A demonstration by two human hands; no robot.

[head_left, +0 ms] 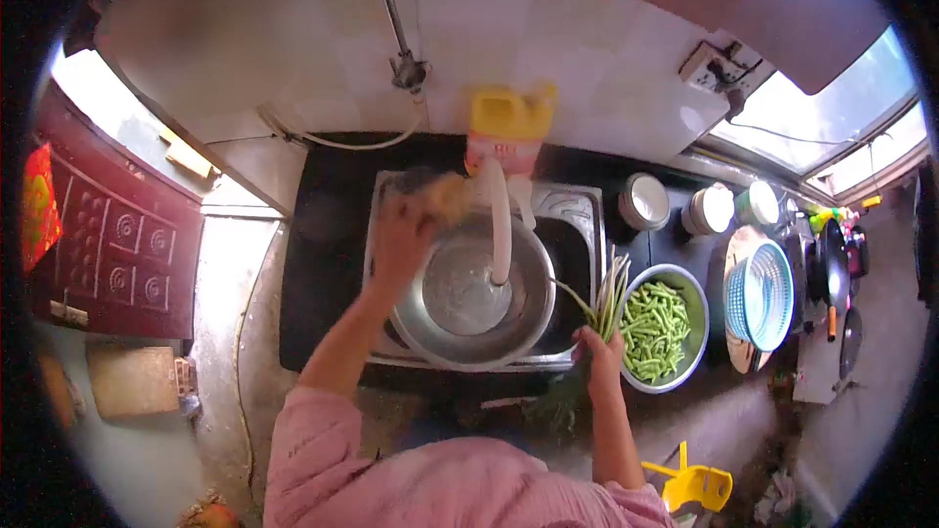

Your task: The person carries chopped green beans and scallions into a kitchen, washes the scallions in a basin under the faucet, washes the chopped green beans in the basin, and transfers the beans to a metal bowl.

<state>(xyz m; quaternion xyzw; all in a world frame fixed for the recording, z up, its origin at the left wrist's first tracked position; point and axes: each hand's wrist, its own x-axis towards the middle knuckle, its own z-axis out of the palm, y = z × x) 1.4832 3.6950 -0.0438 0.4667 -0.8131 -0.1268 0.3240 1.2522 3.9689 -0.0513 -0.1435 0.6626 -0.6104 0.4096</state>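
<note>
the right hand (599, 344) is clamped on the scallions (611, 295) at the front right corner of the sink (575, 199), likely light, bendy and slick if wet, best held by the firmer pale stalks; the blurred left hand's (406, 230) grip i cannot tell.

Black countertop (323, 264), fitted with a metal sink (597, 235) bearing 1 round metal basin (403, 323). At the sink's back edge, 1 yellow-topped jug (501, 117) with a pink label. To the right, directly on the counter: 1 bowl (703, 328) of green beans (653, 332); 3 round containers (710, 211) in a row; 1 wooden board (736, 259), carrying a blue basket (759, 295).
</note>
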